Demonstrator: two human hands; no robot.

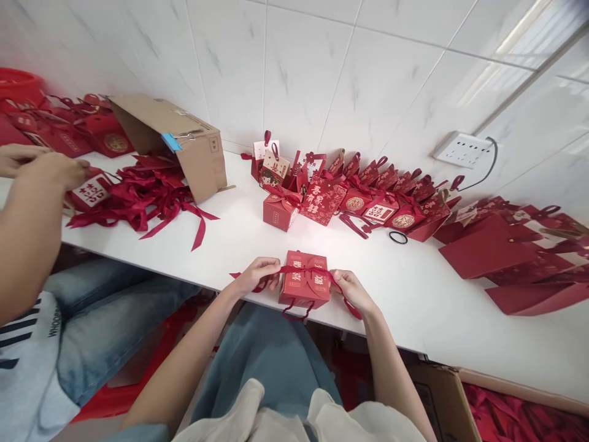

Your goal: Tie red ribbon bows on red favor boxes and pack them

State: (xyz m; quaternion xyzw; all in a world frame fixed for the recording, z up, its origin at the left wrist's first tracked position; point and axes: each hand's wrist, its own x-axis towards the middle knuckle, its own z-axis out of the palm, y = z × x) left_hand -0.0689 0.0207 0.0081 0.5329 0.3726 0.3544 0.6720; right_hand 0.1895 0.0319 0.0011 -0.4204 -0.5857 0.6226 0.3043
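A red gift box (304, 291) with gold print stands at the table's front edge, a cord handle hanging from its near side. Across its top runs a dark red ribbon (301, 269). On the left of the box, my left hand (256, 274) pinches one end of this ribbon, its tail sticking out past the fingers. At the right side, my right hand (352, 290) is closed on the other end, with the tail hanging below it. Between my hands the ribbon lies crossed over the middle of the lid.
Several red gift boxes (377, 212) stand in a row by the wall. At left, loose ribbons (147, 196) spill from a cardboard box (202, 159), beside a co-worker's hands (50, 169). Red gift bags (492, 245) lie at right. A carton (437, 393) of red material sits below.
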